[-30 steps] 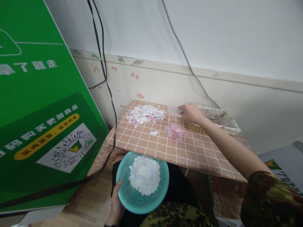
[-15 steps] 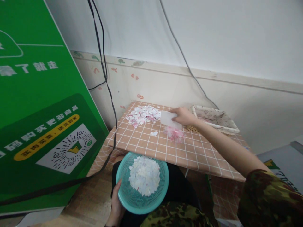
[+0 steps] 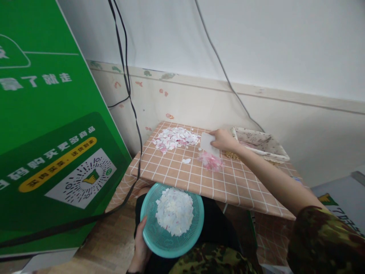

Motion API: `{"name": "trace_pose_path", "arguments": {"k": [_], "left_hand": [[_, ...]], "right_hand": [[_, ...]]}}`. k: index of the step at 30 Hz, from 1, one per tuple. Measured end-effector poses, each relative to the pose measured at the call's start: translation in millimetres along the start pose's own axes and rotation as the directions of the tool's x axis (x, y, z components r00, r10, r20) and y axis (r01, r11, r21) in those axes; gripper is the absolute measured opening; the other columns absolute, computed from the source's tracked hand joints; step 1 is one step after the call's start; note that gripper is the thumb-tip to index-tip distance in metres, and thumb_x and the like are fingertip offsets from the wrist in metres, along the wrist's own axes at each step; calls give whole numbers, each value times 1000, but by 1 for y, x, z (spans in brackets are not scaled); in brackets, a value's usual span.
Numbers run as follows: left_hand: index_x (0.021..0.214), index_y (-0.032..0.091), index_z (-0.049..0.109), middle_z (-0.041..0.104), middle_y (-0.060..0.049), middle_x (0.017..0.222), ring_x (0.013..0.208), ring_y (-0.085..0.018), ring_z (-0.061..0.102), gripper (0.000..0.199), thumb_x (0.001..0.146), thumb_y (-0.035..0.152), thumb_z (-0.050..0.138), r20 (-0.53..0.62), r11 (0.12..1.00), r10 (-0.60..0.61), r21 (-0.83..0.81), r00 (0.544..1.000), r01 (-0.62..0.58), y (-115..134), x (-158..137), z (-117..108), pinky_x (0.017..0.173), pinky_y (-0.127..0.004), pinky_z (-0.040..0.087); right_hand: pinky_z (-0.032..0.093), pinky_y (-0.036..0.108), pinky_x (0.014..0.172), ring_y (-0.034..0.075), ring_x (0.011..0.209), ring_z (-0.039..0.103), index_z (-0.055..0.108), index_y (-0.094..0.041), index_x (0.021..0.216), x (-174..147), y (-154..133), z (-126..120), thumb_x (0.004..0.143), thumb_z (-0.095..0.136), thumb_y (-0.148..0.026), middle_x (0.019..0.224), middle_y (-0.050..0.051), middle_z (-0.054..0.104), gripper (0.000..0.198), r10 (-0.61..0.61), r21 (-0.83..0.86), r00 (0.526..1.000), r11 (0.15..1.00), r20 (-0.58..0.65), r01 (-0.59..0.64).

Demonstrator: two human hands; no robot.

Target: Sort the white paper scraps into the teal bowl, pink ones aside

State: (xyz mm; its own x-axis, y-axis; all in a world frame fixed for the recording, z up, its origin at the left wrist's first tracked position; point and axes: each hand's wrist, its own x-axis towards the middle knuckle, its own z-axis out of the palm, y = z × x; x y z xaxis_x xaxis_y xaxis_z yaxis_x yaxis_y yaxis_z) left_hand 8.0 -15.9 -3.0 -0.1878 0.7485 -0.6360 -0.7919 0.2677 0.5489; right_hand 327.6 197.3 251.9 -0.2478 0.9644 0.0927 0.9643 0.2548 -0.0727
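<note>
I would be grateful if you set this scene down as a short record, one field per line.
Left hand: the left hand grips the side of a teal basket
Basket contents: a heap of pale scraps
Right hand: the right hand holds a white card above the table
Near the card: a pink pile; contact unclear
Far left of table: a white-and-pink pile
Far right of table: a cloth-lined basket
Table cover: brown with white grid lines

1 head-worn view, facing forward and down, teal basket (image 3: 176,245) near, wall (image 3: 285,49) beyond
</note>
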Motion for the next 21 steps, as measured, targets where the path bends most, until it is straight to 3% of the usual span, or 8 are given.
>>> {"name": "trace_pose_path", "arguments": {"k": [8,15,21], "left_hand": [[81,18,75,75,-6,82,90,-29,66,24,64,33,67,12,1000,12,-6,1000,-12,0,-1,0,94,-44,42],[82,17,75,75,-7,82,97,-32,64,26,64,34,67,13,1000,5,-3,1000,-5,0,-1,1,94,-46,42],[80,17,74,75,-6,81,90,-29,66,24,62,33,69,5,999,33,-13,999,-33,-1,1,-3,95,-44,41]], "right_hand": [[41,25,59,19,68,62,69,-14,87,6,-21,-6,64,53,-16,75,8,69,28,-56,168,997,985,47,48],[39,27,60,22,72,61,69,-11,84,0,-25,-3,64,52,-15,78,14,68,27,3,-47,1000,999,-19,-4],[39,25,60,18,69,60,69,-10,89,-3,-33,-3,65,51,-16,76,10,68,30,-56,84,998,995,18,55]]}}
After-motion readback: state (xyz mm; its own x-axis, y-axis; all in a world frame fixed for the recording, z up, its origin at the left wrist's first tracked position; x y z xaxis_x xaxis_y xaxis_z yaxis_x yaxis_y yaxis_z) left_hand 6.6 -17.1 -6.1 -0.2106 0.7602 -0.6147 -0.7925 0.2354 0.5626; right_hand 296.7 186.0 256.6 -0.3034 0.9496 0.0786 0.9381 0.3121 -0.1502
